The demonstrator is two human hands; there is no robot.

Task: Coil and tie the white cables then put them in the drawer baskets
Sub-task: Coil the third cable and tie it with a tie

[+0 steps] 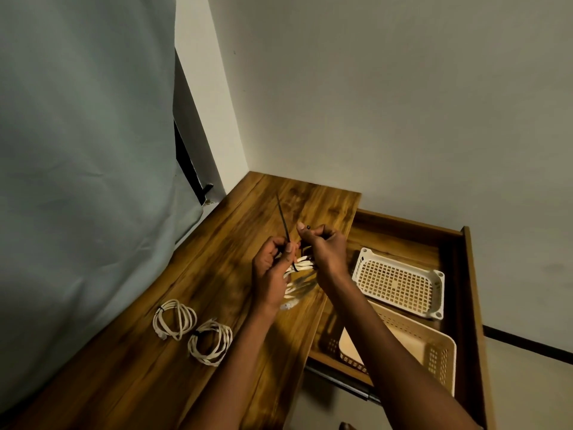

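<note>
A white cable bundle [299, 274], loosely coiled, is held above the desk [192, 274]. A black cable tie [283, 221] is pinched by the left hand [273, 271]; its head is pinched by the right hand [325, 249].

A pale grey-green curtain [83, 169] hung down the left side, its lower edge falling behind the back of a wooden tabletop [198, 305] with a strong brown grain. Between the curtain and the corner of the room a dark window frame [186, 150] showed as a slanting black strip, with a small dark latch [207, 189] near its bottom end. Plain off-white walls [387, 103] met in the corner above the tabletop, and a dark baseboard strip [527, 339] ran along the wall's foot at the lower right.
</note>
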